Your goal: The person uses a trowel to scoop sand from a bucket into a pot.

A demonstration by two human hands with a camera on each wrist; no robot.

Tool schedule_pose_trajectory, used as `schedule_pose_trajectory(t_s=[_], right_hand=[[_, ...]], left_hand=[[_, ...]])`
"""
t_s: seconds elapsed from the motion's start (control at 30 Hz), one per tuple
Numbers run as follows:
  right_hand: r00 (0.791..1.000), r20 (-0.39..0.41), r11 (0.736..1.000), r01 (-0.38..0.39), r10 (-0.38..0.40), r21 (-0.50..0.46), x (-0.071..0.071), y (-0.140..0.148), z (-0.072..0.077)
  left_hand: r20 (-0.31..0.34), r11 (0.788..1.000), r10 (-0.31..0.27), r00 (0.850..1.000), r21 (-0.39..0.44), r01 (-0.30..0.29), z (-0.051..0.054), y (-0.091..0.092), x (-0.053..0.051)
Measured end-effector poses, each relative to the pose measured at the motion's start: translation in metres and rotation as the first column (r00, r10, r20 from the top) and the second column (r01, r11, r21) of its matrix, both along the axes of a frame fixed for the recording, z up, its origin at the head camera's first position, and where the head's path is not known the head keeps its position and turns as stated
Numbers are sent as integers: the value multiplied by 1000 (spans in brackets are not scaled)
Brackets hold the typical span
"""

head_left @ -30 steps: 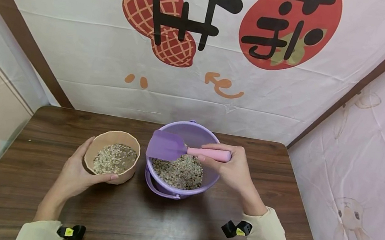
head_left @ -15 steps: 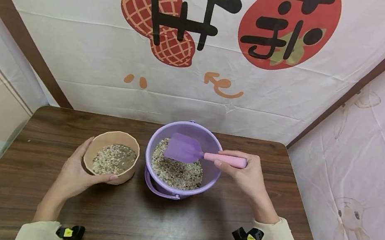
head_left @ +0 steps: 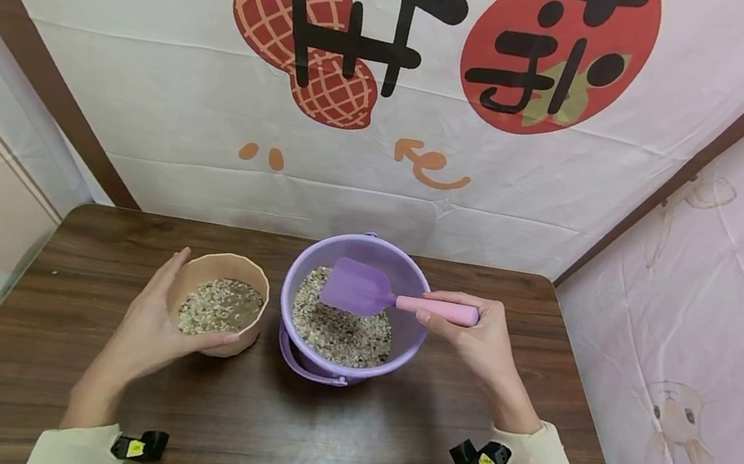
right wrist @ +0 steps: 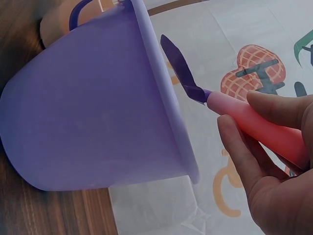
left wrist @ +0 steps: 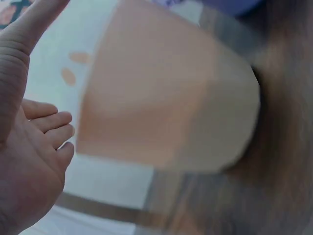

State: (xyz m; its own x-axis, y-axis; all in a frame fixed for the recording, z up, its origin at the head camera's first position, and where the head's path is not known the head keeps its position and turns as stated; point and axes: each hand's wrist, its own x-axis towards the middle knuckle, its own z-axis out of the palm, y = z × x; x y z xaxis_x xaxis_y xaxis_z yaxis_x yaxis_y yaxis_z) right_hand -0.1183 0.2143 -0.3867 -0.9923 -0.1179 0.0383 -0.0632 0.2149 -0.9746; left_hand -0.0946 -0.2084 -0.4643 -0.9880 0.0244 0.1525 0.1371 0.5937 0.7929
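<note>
My right hand (head_left: pixel 483 349) pinches the pink handle of a toy shovel (head_left: pixel 357 288) with a purple blade. The blade hangs over the mouth of a purple bucket (head_left: pixel 409 331), and in the right wrist view it stands above the rim. Gravel-like grains (head_left: pixel 341 337) cover the bucket's bottom. Left of it is a tan faceted bowl (head_left: pixel 216 267) with similar pale grains (head_left: pixel 222 310) inside. My left hand (head_left: pixel 144 330) is spread at the bowl's left side. In the left wrist view its fingers (left wrist: pixel 51 120) look apart from the bowl wall.
Everything stands on a dark brown wooden table (head_left: pixel 322 451). The bucket's handle (head_left: pixel 306 370) hangs down at its front. A printed white cloth (head_left: pixel 347 204) rises behind the table, with more cloth (head_left: pixel 688 355) at the right side.
The shovel moved right, from the bucket's left rim to over its middle, then stayed nearly still. My left hand has let go of the bowl, its fingers spreading. Bowl and bucket remain in place.
</note>
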Motion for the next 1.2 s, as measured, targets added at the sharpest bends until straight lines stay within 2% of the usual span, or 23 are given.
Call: schedule_pose_trajectory(t_s=[0.1,0.23,0.47,0.6,0.77,0.97,1.2], right_hand=[[1000,5,1000,6,-6,4,0,1,0],[1000,8,1000,5,-5,6,0,1,-1],[1000,10,1000,6,-6,11,0,3,-2],[1000,9,1000,3,-3,3,0,3,-3],[1000,10,1000,-7,7,-7,0,2,-3],[1000,-1,1000,-17,17,22,0,2,-4],[998,-20,991,-59,62,122,-2,2,-7]], left_hand=[[-10,998,-45,999,48,46,11,14,-1],[3,988,-121,993,96,120,19,34,-3],[20,972,-229,973,64,227,20,73,-12],[18,960,-273,962,73,271,18,88,-18],[10,948,-306,952,98,304,15,94,-22],[15,946,-309,951,107,306,14,94,-22],[20,947,-308,951,107,304,15,94,-22]])
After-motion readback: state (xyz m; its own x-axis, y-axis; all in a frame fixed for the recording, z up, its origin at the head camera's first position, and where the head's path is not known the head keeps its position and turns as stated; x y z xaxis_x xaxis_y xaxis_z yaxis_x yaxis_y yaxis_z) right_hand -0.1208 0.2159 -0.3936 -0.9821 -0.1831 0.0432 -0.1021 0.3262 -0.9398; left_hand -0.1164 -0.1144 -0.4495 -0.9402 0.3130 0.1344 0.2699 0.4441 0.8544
